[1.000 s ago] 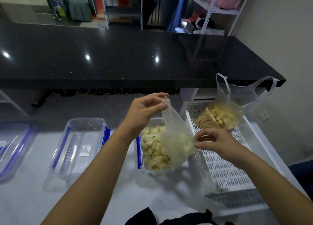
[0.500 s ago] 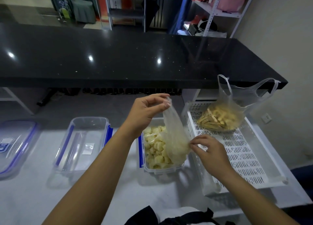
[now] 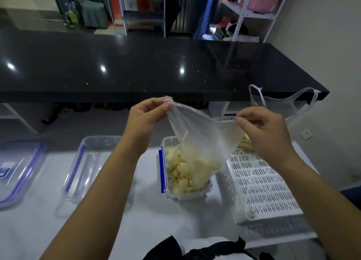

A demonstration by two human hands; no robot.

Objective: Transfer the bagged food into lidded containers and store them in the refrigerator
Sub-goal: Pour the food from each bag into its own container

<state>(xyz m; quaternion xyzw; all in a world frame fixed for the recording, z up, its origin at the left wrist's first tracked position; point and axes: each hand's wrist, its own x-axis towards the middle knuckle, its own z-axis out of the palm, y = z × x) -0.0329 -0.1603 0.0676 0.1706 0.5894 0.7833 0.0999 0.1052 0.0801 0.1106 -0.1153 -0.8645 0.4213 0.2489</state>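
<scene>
A clear plastic bag [image 3: 197, 134] hangs stretched above a clear container with blue clips [image 3: 183, 195], which holds pale yellow food pieces [image 3: 177, 173]. My left hand [image 3: 146, 119] pinches the bag's upper left corner. My right hand [image 3: 261, 130] pinches its upper right corner. The bag's lower end dips into the container over the food. A second bag [image 3: 281, 103] with yellow sticks sits in the white basket behind my right hand, mostly hidden.
A white perforated basket [image 3: 263, 189] stands right of the container. An empty clear container [image 3: 88, 162] and a blue-rimmed lid [image 3: 17, 173] lie to the left on the white table. A black counter [image 3: 136, 68] runs across above.
My right hand has risen from the bag's lower edge to its upper right corner. The bag is now pulled wide and lifted between both hands.
</scene>
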